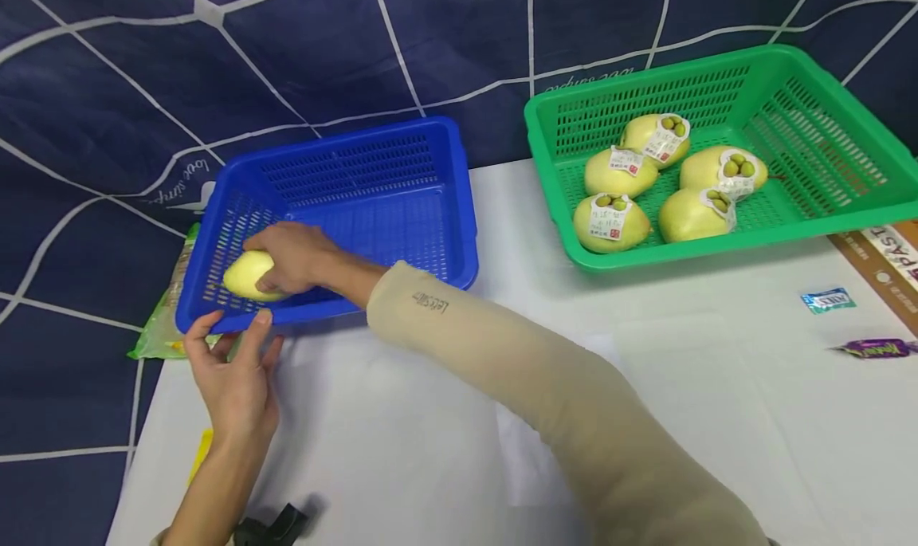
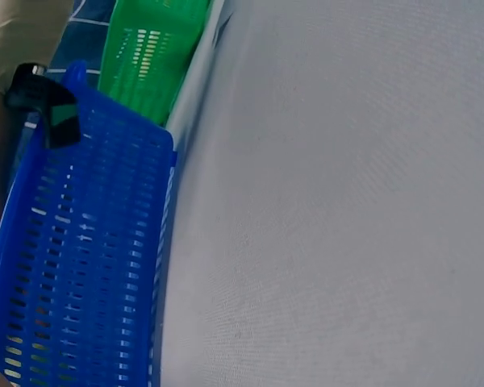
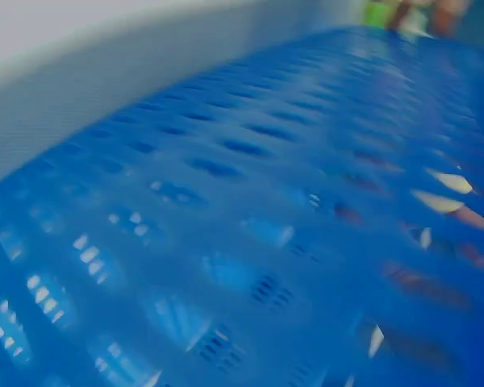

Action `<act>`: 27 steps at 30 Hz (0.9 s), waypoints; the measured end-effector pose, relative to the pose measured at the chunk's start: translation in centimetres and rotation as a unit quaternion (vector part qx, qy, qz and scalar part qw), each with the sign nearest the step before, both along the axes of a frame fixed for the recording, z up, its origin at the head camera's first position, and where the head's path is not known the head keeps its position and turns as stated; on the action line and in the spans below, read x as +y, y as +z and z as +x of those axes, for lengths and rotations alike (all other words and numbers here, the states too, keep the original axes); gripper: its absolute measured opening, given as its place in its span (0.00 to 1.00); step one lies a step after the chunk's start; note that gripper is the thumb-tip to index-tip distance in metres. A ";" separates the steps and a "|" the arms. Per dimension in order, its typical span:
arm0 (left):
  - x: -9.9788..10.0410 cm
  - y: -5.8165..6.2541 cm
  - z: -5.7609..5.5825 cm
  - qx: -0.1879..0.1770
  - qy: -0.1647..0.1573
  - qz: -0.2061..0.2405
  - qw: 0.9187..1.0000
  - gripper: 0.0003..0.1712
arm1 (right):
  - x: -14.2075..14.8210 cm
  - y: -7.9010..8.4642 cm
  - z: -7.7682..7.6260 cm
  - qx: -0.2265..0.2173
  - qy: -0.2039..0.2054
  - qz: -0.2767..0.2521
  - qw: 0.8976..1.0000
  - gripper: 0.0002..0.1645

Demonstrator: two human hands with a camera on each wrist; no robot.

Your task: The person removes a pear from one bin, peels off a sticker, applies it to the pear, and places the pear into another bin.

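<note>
A blue plastic basket (image 1: 469, 239) stands on the table at the left. My right hand (image 1: 296, 253) reaches over its near rim and grips a pale yellow pear (image 1: 247, 275) in its left part. At the near left corner, my left hand (image 1: 237, 379) holds the basket's rim, fingers bent and fingertips right at the edge. The left wrist view shows the perforated side of this basket (image 2: 105, 242) close up. Blurred blue slotted plastic of the basket (image 3: 250, 201) fills most of the right wrist view.
A green basket (image 1: 581, 251) at the right holds several labelled pears (image 1: 610, 223). Right of centre lie a small blue packet (image 1: 828, 300), a purple-wrapped candy (image 1: 878, 348) and a brown box (image 1: 885, 271). A green-edged bag (image 1: 161, 335) sticks out behind the blue basket.
</note>
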State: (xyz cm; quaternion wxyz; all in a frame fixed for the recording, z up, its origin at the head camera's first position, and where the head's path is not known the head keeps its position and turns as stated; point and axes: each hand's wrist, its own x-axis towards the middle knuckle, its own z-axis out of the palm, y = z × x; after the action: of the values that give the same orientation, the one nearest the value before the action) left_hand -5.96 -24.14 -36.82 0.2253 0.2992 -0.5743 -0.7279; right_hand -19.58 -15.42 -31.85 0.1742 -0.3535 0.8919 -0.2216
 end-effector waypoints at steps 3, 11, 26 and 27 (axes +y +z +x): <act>0.2 0.0 -0.2 -0.006 -0.001 -0.005 1.000 0.35 | 1.6 1.7 0.0 -0.002 -0.030 -0.053 0.998 0.36; 0.0 0.1 0.0 -0.010 0.005 -0.015 1.000 0.34 | 9.3 5.5 3.3 -0.007 -0.033 -0.142 0.989 0.36; -0.2 -0.2 0.0 0.005 0.003 -0.014 1.000 0.31 | 26.7 2.4 11.5 -0.005 -0.075 -0.226 0.971 0.33; -0.2 -0.2 0.0 0.010 0.004 -0.011 1.000 0.31 | 27.4 2.0 12.0 -0.001 -0.075 -0.233 0.970 0.33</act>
State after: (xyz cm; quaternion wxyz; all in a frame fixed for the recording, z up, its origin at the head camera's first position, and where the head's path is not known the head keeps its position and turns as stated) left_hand -5.98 -24.37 -37.05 0.2373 0.2923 -0.5784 -0.7237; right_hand -7.62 11.97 -29.82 0.0708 -0.3161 0.8396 -0.4360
